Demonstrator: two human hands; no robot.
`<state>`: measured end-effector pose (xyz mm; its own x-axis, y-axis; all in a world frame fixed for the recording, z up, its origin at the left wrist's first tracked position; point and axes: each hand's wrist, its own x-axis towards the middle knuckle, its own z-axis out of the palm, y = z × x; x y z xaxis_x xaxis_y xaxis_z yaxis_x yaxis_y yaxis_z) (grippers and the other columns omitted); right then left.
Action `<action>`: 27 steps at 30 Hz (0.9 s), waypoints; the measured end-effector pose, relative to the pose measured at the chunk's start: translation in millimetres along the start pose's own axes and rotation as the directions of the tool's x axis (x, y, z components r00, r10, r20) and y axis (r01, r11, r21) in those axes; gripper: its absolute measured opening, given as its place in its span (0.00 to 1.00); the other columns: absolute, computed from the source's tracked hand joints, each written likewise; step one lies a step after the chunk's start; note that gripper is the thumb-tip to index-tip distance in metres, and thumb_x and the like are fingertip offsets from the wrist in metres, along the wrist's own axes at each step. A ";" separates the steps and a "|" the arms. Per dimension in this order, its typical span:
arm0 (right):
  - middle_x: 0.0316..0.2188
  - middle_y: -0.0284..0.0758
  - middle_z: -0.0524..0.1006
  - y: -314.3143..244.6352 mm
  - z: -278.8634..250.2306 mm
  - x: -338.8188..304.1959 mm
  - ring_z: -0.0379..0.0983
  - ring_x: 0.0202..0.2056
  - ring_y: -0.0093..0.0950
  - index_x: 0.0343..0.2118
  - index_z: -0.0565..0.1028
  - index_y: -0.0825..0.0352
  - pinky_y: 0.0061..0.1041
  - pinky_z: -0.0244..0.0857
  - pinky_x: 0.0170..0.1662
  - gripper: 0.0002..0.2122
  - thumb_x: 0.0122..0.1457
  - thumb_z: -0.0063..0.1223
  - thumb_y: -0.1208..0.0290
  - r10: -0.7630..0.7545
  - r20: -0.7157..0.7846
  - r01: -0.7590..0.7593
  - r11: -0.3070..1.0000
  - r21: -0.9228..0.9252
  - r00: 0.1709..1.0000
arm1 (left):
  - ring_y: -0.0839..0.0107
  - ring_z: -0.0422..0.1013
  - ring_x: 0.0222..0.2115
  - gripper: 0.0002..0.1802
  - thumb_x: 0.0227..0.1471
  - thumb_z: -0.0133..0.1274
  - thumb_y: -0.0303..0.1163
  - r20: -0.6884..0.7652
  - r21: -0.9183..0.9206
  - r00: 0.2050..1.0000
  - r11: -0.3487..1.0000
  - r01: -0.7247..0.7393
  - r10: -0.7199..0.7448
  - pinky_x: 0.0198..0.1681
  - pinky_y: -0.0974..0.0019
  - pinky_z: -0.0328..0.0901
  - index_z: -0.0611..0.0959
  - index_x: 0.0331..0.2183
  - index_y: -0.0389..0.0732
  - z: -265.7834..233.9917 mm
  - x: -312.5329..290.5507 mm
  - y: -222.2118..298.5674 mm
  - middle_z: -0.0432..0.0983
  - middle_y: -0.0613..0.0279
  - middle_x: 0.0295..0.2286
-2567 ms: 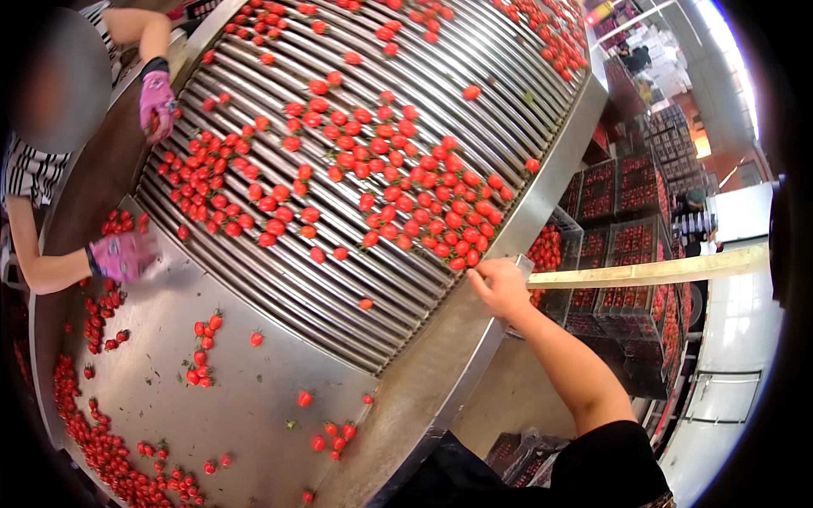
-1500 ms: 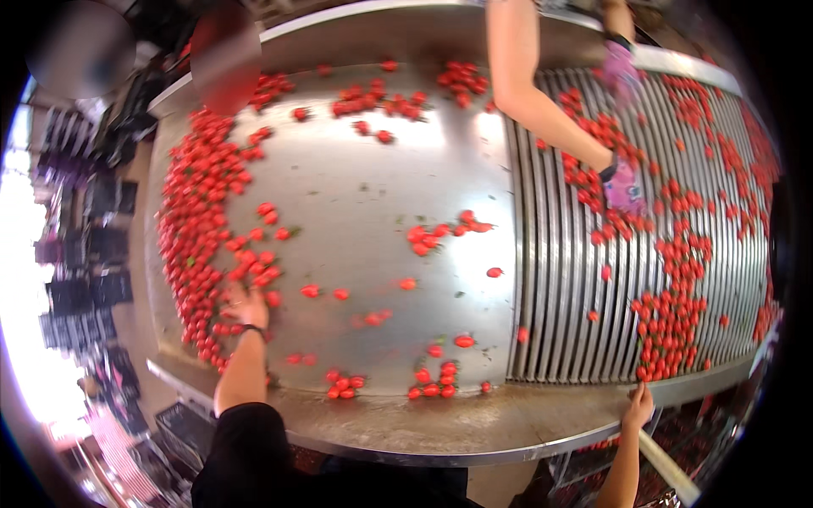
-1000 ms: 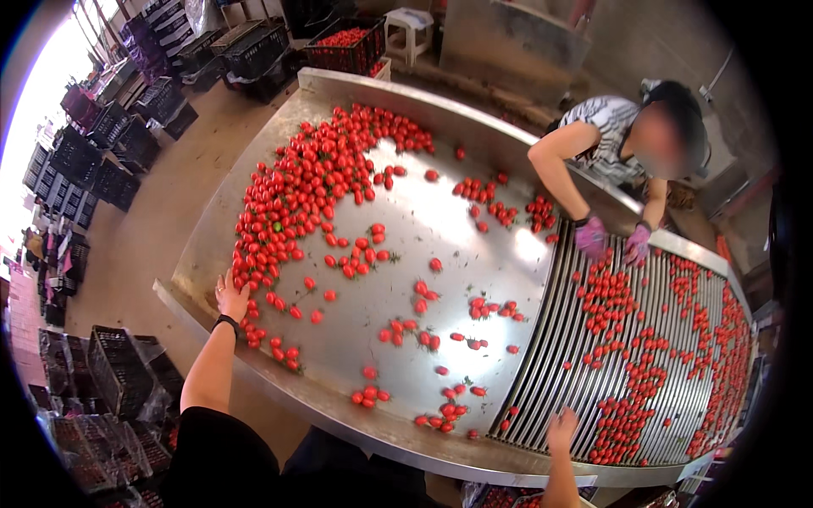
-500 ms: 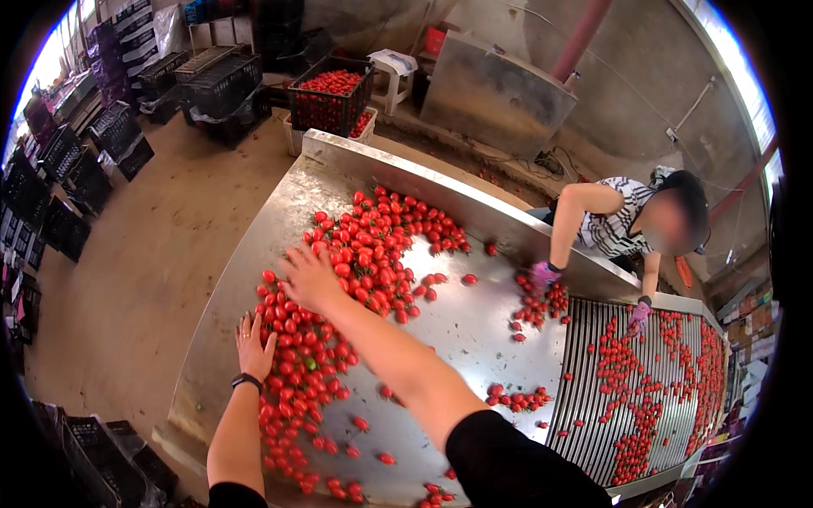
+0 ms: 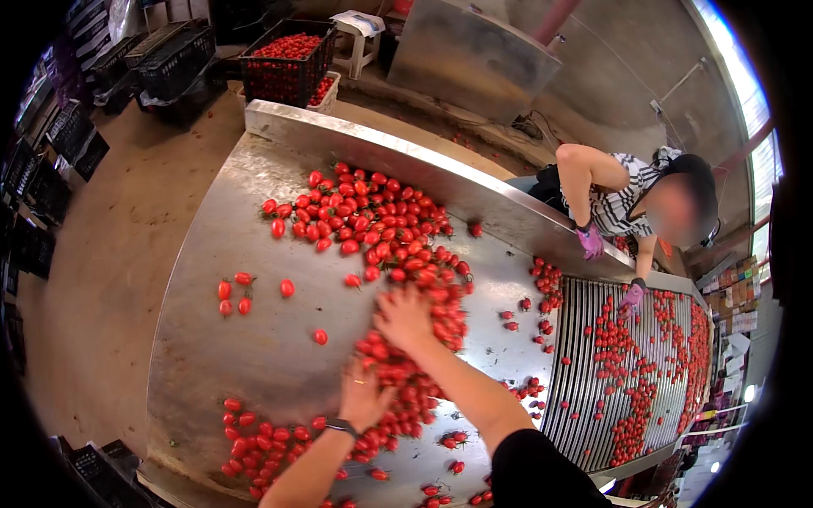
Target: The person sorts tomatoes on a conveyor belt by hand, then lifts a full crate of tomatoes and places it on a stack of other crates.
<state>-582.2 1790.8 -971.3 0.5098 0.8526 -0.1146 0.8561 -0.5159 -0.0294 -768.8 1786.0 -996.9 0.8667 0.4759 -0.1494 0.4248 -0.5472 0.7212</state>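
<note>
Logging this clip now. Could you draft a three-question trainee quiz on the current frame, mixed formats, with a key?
1. True or false: the person's own left hand, not the right hand, has a wristband at its wrist.

2. Pick one: the co-worker wears gloves that are A) green, B) pinkish purple, C) yellow.

3. Fill in: both bare hands are at the loose red ____ on the metal table.

Key: 1. True; 2. B; 3. tomatoes.

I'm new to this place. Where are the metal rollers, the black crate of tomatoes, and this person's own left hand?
Metal rollers (image 5: 577, 381): head view, on a bare stretch.
Black crate (image 5: 312, 74): head view, on its side wall.
Left hand (image 5: 362, 398): head view, on the back of it.
</note>
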 end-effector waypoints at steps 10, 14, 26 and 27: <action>0.49 0.39 0.61 129.8 -25.7 -16.4 0.51 0.54 0.44 0.50 0.62 0.56 0.46 0.55 0.46 0.25 0.46 0.50 0.68 -0.153 -0.136 0.136 0.983 -0.121 0.979 | 0.52 0.55 0.50 0.21 0.47 0.45 0.30 -0.444 0.107 0.894 0.994 -0.024 0.069 0.53 0.55 0.50 0.68 0.45 0.33 -123.7 133.9 -37.6 0.61 0.45 0.47; 0.54 0.36 0.58 18.6 -20.6 125.3 0.45 0.58 0.41 0.50 0.63 0.59 0.58 0.35 0.55 0.23 0.47 0.44 0.72 -0.352 -0.334 0.414 0.900 0.135 0.874 | 0.52 0.49 0.54 0.25 0.51 0.43 0.34 -0.551 0.383 0.834 0.877 0.289 -0.034 0.56 0.56 0.45 0.64 0.49 0.34 -165.2 199.7 -150.5 0.54 0.48 0.52; 0.50 0.32 0.62 53.5 15.0 196.4 0.58 0.49 0.41 0.47 0.67 0.53 0.51 0.45 0.52 0.24 0.44 0.50 0.54 -0.254 -0.328 0.291 0.954 0.068 0.910 | 0.53 0.56 0.50 0.23 0.44 0.39 0.22 -0.419 0.315 0.855 0.932 -0.178 0.305 0.54 0.59 0.51 0.66 0.47 0.33 -83.3 280.1 -69.2 0.60 0.46 0.48; 0.50 0.30 0.62 78.8 20.6 173.1 0.59 0.48 0.38 0.47 0.67 0.53 0.50 0.46 0.52 0.25 0.43 0.53 0.55 -0.207 -0.274 0.245 0.963 0.114 0.939 | 0.52 0.56 0.50 0.22 0.44 0.39 0.22 -0.377 0.186 0.895 0.966 -0.180 0.240 0.54 0.58 0.52 0.68 0.45 0.32 -61.3 284.9 -36.8 0.61 0.45 0.47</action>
<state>-428.2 1896.0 -1013.8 0.3251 0.9302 0.1704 0.9396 -0.2973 -0.1693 -553.5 1983.9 -1024.5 0.7789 0.5540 0.2939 0.3028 -0.7426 0.5974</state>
